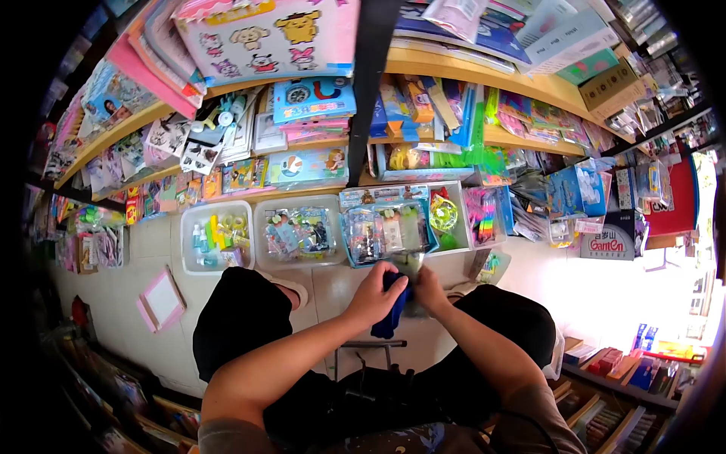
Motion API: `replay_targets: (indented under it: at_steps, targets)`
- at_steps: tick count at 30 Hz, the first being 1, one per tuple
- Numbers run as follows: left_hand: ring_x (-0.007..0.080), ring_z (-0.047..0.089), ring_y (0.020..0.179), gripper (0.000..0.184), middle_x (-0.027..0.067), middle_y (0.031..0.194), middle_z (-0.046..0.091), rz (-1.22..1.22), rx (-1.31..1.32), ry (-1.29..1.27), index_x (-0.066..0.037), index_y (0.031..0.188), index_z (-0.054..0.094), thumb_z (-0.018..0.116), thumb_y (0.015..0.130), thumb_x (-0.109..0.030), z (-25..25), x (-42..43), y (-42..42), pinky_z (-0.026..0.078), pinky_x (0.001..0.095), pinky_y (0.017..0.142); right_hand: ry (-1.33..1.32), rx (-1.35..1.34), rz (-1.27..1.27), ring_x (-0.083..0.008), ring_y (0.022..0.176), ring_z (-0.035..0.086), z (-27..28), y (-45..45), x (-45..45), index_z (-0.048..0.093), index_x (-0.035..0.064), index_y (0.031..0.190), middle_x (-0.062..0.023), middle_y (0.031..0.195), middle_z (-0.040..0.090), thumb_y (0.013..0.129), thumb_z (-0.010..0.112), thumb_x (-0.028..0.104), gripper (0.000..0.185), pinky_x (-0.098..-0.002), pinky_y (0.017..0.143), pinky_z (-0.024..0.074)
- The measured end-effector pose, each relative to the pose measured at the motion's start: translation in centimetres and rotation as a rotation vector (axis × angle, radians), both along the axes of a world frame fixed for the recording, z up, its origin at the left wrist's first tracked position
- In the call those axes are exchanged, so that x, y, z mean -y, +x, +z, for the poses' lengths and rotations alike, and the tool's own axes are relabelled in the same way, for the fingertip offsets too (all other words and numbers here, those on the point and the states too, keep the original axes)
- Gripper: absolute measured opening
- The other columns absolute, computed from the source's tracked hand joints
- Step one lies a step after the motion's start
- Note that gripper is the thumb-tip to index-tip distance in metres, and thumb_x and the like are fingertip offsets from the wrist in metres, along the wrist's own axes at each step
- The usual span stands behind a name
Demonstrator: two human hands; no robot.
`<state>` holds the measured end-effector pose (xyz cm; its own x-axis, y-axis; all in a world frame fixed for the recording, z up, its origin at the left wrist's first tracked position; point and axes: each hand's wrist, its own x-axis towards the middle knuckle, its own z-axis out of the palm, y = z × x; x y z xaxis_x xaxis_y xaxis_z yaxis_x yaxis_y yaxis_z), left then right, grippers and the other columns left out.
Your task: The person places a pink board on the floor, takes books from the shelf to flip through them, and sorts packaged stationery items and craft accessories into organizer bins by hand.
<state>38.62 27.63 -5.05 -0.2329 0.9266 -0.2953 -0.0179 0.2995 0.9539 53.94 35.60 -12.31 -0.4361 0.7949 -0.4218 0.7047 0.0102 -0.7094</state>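
My left hand (376, 293) is closed on a dark blue cloth-like item (389, 309), which hangs down between my knees. Close beside it on the right, my right hand (429, 290) is closed, blurred by motion, at a greyish, partly see-through item (409, 263) that I cannot make out. Just beyond my hands stands a blue-rimmed box (351, 248) of small packaged goods. To its left are a clear bin (296, 265) of small packets and a white bin (187, 261) with bottles and yellow items.
Shelves (484, 62) packed with books, boxes and packets run across the front. A pink-framed board (161, 300) lies on the floor at the left. A Ganten carton (607, 240) stands at the right. Trays of goods (643, 374) are at the lower right.
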Motion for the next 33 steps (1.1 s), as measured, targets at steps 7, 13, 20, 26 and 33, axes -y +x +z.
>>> replay_targets:
  at_steps: [7, 13, 20, 26, 33]
  targets:
    - [0.0383, 0.054, 0.080, 0.027, 0.0196, 0.090, 0.053, -0.340, -0.537, -0.122, -0.003, 0.091, 0.044, 0.058, 0.077, -0.020, -0.7, 2.7, -1.8, 0.044, 0.0446, 0.065, -0.684, -0.529, -0.302, -0.0147, 0.085, 0.056, 7.0, -3.5, -0.7, 0.051, 0.0047, 0.108, -0.0051, 0.093, 0.059, 0.075, 0.057, -0.003, 0.034, -0.0303, 0.073, 0.0467]
    - [0.0344, 0.058, 0.087, 0.031, 0.0178, 0.094, 0.057, -0.870, -0.552, -0.361, -0.002, 0.100, 0.050, 0.056, 0.077, -0.021, -1.9, 5.9, -2.1, 0.045, 0.0439, 0.073, -0.835, -0.580, -0.456, -0.0192, 0.084, 0.060, 7.0, -5.5, -2.3, 0.055, 0.0049, 0.100, -0.0071, 0.094, 0.062, 0.078, 0.061, 0.001, 0.024, -0.0344, 0.074, 0.0492]
    - [0.0336, 0.059, 0.080, 0.022, 0.0184, 0.085, 0.058, -0.840, -0.617, -0.161, 0.000, 0.089, 0.052, 0.055, 0.071, -0.011, -1.5, 7.6, -3.6, 0.047, 0.0442, 0.064, -0.864, -0.452, -0.257, -0.0205, 0.092, 0.057, -1.6, -14.4, -0.5, 0.051, -0.0009, 0.110, -0.0098, 0.102, 0.059, 0.075, 0.065, 0.003, 0.038, -0.0319, 0.080, 0.0454]
    - [0.0339, 0.059, 0.070, 0.021, 0.0174, 0.078, 0.058, -0.782, -0.638, -0.012, 0.000, 0.085, 0.052, 0.056, 0.066, -0.007, -1.8, 8.1, -5.3, 0.047, 0.0429, 0.056, -0.090, 0.016, 0.017, -0.0169, 0.084, 0.057, -2.8, -23.3, -0.4, 0.047, -0.0022, 0.112, -0.0109, 0.095, 0.059, 0.071, 0.072, 0.024, 0.054, -0.0286, 0.067, 0.0464]
    - [0.0306, 0.059, 0.064, 0.018, 0.0166, 0.074, 0.057, -0.707, -0.649, -0.013, -0.001, 0.083, 0.052, 0.055, 0.067, -0.008, -1.6, 8.3, -5.4, 0.046, 0.0402, 0.049, 0.326, 0.061, -0.149, -0.0201, 0.064, 0.059, -8.6, -13.3, -3.9, 0.056, -0.0006, 0.089, -0.0115, 0.070, 0.060, 0.070, 0.068, 0.019, 0.030, -0.0312, 0.059, 0.0476]
